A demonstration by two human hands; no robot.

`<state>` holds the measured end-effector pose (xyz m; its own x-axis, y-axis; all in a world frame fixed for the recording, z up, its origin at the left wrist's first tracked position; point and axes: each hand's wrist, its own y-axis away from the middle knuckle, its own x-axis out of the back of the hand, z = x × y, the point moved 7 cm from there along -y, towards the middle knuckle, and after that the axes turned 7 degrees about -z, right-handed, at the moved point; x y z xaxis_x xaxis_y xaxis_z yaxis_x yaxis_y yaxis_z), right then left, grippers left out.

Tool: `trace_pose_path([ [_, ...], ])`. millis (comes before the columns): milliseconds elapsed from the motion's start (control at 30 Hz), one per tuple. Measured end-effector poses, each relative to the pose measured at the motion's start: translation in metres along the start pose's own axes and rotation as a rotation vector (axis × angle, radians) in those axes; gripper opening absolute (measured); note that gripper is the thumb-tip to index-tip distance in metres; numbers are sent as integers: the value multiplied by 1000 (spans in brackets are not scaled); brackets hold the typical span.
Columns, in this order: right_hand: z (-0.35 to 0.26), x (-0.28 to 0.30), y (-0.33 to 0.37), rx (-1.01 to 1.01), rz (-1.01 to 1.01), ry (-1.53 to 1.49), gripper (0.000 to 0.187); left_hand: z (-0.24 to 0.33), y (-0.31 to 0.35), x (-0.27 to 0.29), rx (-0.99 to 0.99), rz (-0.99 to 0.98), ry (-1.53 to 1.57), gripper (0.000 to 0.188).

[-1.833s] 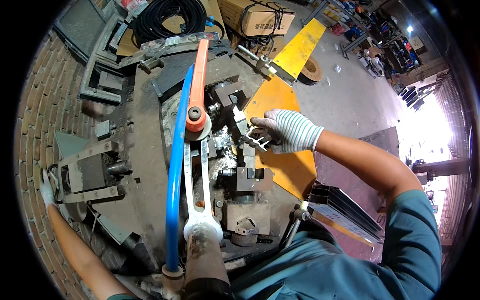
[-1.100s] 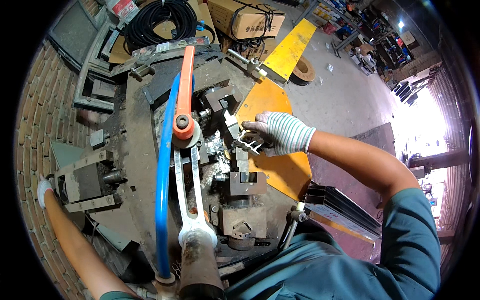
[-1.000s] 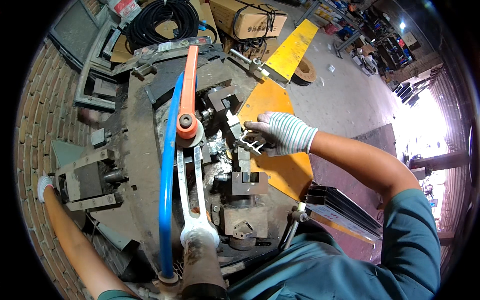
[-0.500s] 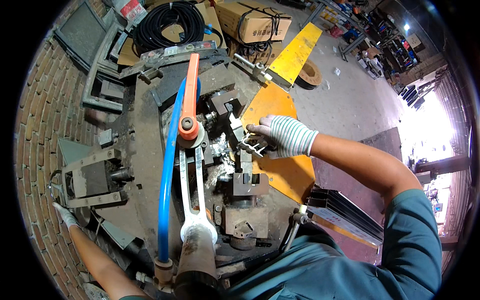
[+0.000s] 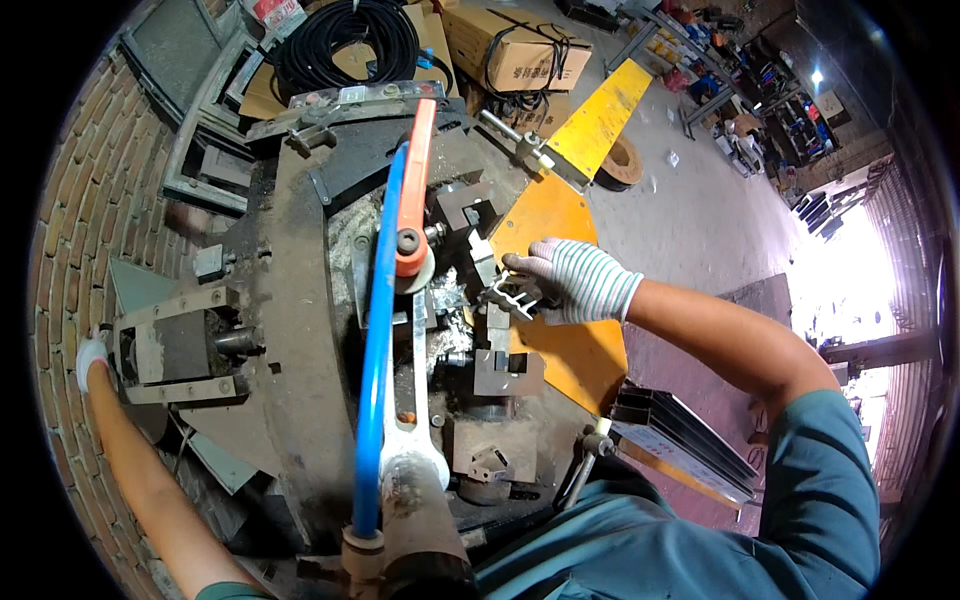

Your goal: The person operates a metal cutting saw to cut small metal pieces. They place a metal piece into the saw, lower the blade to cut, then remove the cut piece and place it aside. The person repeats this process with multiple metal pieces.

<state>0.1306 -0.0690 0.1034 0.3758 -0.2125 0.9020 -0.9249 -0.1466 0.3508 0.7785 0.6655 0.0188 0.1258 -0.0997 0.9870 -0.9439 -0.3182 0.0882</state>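
My right hand [image 5: 590,282], in a white glove with green stripes, is closed on the end of a pale metal profile [image 5: 515,300] with a ribbed cross-section. The profile sits against the steel clamp blocks [image 5: 483,258] at the middle of the machine. At the far left, my left hand [image 5: 90,366], also gloved, is closed at the outer end of a steel bracket [image 5: 185,393]; what its fingers grip is hidden. Between my arms stands a forked metal arm [image 5: 412,455] with an orange lever [image 5: 415,190] and a blue hose [image 5: 378,350] alongside.
Orange plates [image 5: 545,215] flank the clamps, and a yellow plate [image 5: 603,118] reaches outward. Dark profiles [image 5: 685,440] lie stacked at the right. Behind the machine are a black hose coil [image 5: 345,45] and a cardboard box [image 5: 515,50]. A brick wall [image 5: 70,240] runs along the left.
My left hand has moved up and left at the bracket's outer end. In view, the orange lever, blue hose and forked arm have shifted right. My right hand stays at the profile.
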Motion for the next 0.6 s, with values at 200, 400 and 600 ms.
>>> trace_pose_path([
  [200, 1, -1, 11, -25, -1, 19, 78, 107, 93, 27, 51, -80, -197, 56],
  [400, 6, -7, 17, 0, 12, -5, 81, 117, 94, 20, -95, -78, -147, 59],
  [600, 0, 3, 11, 2, 8, 18, 76, 50, 7, -19, -198, 8, 154, 66],
])
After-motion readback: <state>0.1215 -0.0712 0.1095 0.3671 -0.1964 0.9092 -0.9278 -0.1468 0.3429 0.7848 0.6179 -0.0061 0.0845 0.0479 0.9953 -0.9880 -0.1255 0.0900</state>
